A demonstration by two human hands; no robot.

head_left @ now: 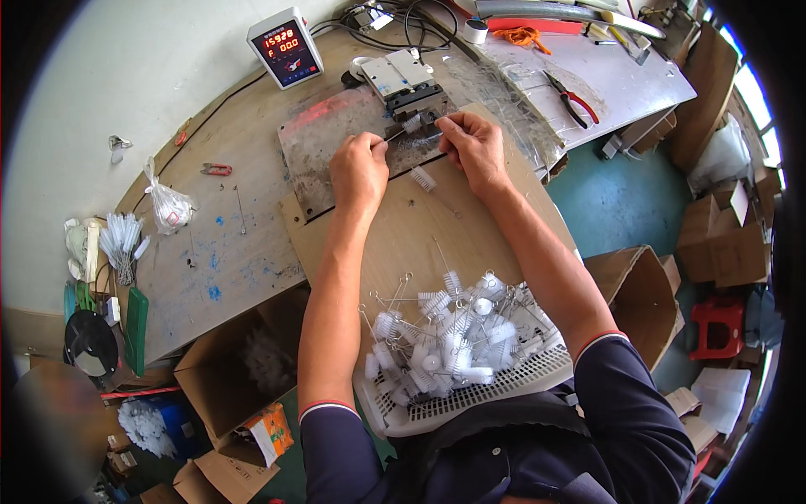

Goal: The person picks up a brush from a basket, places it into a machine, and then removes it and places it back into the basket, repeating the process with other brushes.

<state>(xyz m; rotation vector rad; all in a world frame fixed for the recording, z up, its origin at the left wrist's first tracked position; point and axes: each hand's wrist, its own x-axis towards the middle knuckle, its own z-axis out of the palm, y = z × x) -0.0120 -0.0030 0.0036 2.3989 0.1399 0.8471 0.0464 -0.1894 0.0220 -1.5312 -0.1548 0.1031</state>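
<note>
My left hand and my right hand pinch the two ends of a small white wire-handled brush, held across the jaws of a small grey metal press on a scratched metal plate. Another white brush lies loose on the brown cardboard sheet between my forearms. Close to my body, a white perforated plastic basket holds a heap of several white wire brushes.
A digital counter with red digits stands at the back. Red-handled pliers, tape and cables lie on the right bench. A bundle of brushes and a plastic bag sit left. Open cardboard boxes stand below.
</note>
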